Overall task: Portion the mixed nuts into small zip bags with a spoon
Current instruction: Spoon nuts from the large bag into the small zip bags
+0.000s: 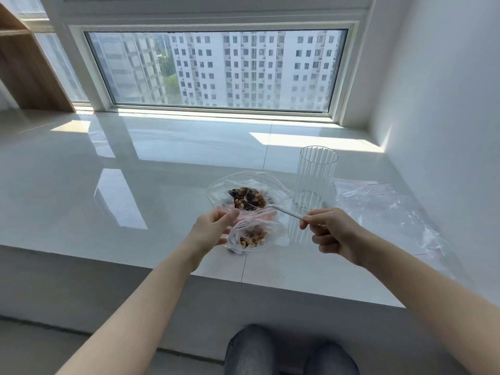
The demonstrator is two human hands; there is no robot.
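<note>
mixed nuts (247,197), brown and dark pieces, heaped in a large clear bag (224,186) lying open on the glossy white sill (135,185). just nearer, a small zip bag (250,236), clear with a pink seal strip, holding a small heap of pale and dark nuts. left hand (209,228) pinching the small bag's mouth, fingers curled. right hand (331,231) gripping the handle end of a white plastic spoon (273,208), bowl down among the nuts in the large bag. ribbed clear glass (313,180) upright just right of the large bag; spare zip bags (389,209) flat further right.
</note>
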